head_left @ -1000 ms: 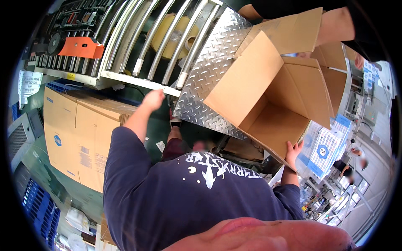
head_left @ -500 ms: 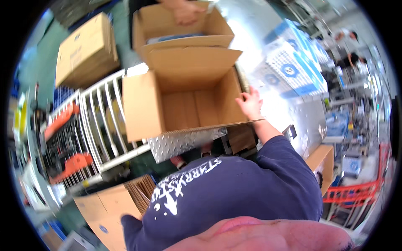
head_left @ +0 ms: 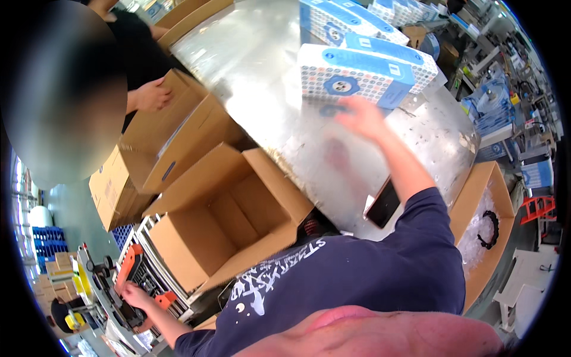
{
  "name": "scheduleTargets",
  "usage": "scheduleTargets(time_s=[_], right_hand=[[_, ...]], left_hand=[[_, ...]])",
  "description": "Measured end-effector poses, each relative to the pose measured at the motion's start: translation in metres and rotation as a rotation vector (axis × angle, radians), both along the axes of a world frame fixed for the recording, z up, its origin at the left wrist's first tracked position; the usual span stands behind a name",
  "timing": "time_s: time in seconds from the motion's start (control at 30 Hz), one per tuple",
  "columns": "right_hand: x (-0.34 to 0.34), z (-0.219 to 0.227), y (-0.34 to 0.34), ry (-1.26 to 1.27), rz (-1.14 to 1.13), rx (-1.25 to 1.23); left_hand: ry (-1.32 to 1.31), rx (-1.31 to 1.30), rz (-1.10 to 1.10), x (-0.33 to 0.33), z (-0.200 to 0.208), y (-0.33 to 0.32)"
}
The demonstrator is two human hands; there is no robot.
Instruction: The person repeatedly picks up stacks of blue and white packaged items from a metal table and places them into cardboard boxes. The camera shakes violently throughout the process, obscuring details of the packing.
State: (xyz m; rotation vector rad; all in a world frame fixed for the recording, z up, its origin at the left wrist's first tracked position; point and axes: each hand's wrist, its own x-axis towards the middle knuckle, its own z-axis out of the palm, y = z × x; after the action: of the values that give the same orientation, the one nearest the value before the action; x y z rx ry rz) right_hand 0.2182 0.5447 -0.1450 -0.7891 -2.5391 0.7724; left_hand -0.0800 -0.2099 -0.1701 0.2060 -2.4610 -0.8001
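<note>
Blue-and-white printed carton (head_left: 357, 74), lying on the shiny metal bench (head_left: 262, 71) at its far side, foremost of a row of like cartons (head_left: 351, 21) behind. Looks light for its bulk and fairly stiff, a boxed pack with flat faces and sharp corners; probably smooth-coated and a little slippery, so best taken by two opposite faces or by the near lower edge rather than pinched at one corner, which could dent. Right hand (head_left: 360, 116) stretched out toward its near lower edge, blurred by motion; whether touching or just short of it cannot be told, nor whether the fingers are spread or curled. Left hand (head_left: 132, 293) far off at the lower left, resting on the orange part (head_left: 128, 268) of a metal rack, fingers seemingly closed about it, though too small to be sure. Open brown box (head_left: 223, 220), empty, tilted on the rack just below the bench edge. Beyond it, another person's hand (head_left: 151, 95) on the flap of a second brown box (head_left: 172, 131). Dark flat phone-like thing (head_left: 382, 204) near the bench's near edge, and a side box (head_left: 485, 232) with clear wrap to the right.
</note>
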Motion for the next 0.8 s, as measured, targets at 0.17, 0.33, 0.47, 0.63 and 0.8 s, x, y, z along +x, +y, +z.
scheduleTargets(time_s=[0.17, 0.33, 0.47, 0.63, 0.8], right_hand=[[0.066, 0.033, 0.242, -0.177, -0.476, 0.488], [0.066, 0.032, 0.317, -0.461, -0.35, 0.052], [0.05, 0.041, 0.299, -0.492, -0.066, -0.06], [0.022, 0.024, 0.238, -0.365, 0.123, -0.593], [-0.013, 0.04, 0.165, -0.553, 0.268, -0.791]], left_hand=[[-0.074, 0.266, -0.635, -0.031, 0.088, 0.243], [-0.316, -0.413, -1.462, 0.044, 0.084, 0.476], [-0.455, -0.528, -1.805, 0.075, 0.06, 0.554], [-0.605, -0.178, -2.007, 0.109, 0.018, 0.61], [-0.511, 0.244, -1.681, 0.131, -0.01, 0.641]])
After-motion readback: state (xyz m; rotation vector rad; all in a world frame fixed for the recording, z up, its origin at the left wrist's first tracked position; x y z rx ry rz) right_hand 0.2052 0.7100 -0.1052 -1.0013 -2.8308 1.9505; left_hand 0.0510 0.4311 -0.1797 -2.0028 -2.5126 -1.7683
